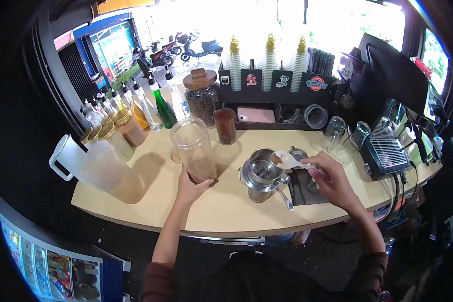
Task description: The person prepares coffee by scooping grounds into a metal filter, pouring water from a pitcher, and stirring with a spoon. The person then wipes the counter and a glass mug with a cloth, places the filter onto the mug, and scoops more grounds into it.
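My left hand (195,190) is wrapped round the lower part of a tall clear jar (191,143), tilted slightly, with brownish powder in its bottom. Between the fingers of my right hand (328,180) is a white spoon (289,161) carrying a small heap of brown powder. The spoon's bowl is over the right rim of a metal drip coffee filter (263,167), which stands on a cup whose contents are hidden. A metal spoon handle (285,198) slants out beside the filter. Just right of it, a small metal piece (298,152) lies by a dark folded cloth (307,190).
A large frosted pitcher (108,168) stands at the left, near several syrup bottles (162,106). A glass of brown drink (225,127) and a coffee bean jar (203,98) are behind. Empty glasses (355,143) and a metal-grilled machine (389,151) are at the right.
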Available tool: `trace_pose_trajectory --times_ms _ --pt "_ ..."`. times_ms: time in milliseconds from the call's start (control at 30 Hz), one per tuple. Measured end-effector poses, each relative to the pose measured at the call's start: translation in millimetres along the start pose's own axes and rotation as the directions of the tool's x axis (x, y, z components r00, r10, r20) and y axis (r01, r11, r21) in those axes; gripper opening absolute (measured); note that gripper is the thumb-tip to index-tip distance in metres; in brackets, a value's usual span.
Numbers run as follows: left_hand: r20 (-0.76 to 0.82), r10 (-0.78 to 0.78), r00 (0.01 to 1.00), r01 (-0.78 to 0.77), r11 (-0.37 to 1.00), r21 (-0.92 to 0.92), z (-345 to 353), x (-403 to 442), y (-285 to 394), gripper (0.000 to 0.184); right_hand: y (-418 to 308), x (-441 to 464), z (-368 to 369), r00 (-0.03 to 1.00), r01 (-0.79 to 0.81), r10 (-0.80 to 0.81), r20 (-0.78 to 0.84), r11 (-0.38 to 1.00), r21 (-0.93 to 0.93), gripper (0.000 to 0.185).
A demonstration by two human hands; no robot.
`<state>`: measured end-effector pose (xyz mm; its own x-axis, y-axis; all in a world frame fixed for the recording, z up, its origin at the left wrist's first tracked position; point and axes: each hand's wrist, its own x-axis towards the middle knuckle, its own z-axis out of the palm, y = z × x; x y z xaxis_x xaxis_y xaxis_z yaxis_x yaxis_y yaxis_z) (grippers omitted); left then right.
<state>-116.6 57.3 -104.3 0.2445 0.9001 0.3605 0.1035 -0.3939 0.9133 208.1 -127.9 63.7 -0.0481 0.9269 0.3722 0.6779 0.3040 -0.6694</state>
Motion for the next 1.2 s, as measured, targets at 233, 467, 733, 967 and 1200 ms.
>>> trace_pose_trajectory --times_ms 233,467,733,967,1200 --pt "-0.051 0.015 0.999 -0.015 1.0 0.011 2.5 -3.6 -8.9 0.077 20.2 6.1 1.2 0.984 0.156 -0.162 -0.073 0.984 -0.083 0.025" --pt "-0.02 -0.078 0.997 0.075 0.989 -0.131 4.0 -6.5 -7.2 0.079 28.8 11.7 4.0 0.968 0.23 -0.238 -0.08 0.968 -0.098 0.027" --pt "-0.057 0.002 0.998 -0.004 0.999 -0.044 1.9 -2.6 -14.9 0.079 26.6 23.4 11.4 0.979 0.193 -0.195 -0.055 0.98 -0.038 0.027" --pt "0.018 -0.1 0.995 0.101 0.991 -0.086 1.8 -3.6 -4.2 0.082 32.6 26.8 19.8 0.979 0.197 -0.199 -0.042 0.98 -0.042 0.029" --pt "-0.027 -0.087 0.996 0.085 0.994 -0.07 4.3 -3.5 6.0 0.081 37.5 25.8 19.6 0.973 0.22 -0.224 -0.058 0.973 -0.073 0.03"
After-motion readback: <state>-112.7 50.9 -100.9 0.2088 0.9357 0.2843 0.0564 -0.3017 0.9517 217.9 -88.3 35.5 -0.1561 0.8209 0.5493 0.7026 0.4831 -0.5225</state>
